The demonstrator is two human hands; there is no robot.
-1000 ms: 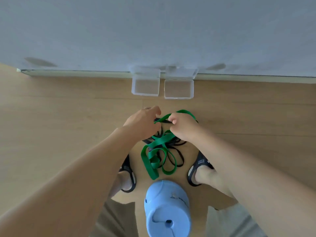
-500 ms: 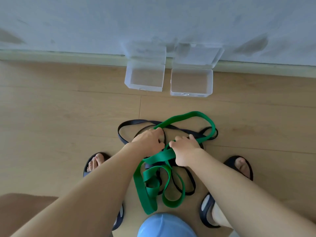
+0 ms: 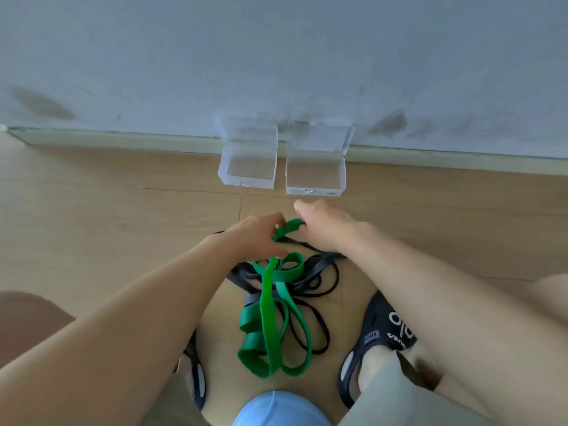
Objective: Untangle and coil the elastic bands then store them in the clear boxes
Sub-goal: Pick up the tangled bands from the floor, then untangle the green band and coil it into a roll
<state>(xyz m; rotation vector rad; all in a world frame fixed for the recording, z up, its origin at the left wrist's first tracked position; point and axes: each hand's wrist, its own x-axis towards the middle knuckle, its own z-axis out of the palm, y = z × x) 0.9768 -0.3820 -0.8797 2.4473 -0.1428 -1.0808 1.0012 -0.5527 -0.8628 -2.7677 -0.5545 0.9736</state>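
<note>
- Here, the left hand [image 3: 255, 238] and right hand [image 3: 325, 224] each pinch the top loop of the green band [image 3: 270, 315], fingers curled round it.
- Its lower loops lie on the floor [image 3: 92, 226], tangled with the black bands [image 3: 313, 281] between two sandals.
- Both clear boxes [image 3: 315, 175] stand open by the wall [image 3: 276, 56], just beyond the hands.

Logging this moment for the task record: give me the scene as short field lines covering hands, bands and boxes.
left hand: pinches the green band at its top loop
right hand: grips the same loop from the other side
black bands: tangled with the green one on the floor
left clear box: lid open, nothing inside
right clear box: lid open, nothing inside
stage: untangling, nothing coiled yet
</note>
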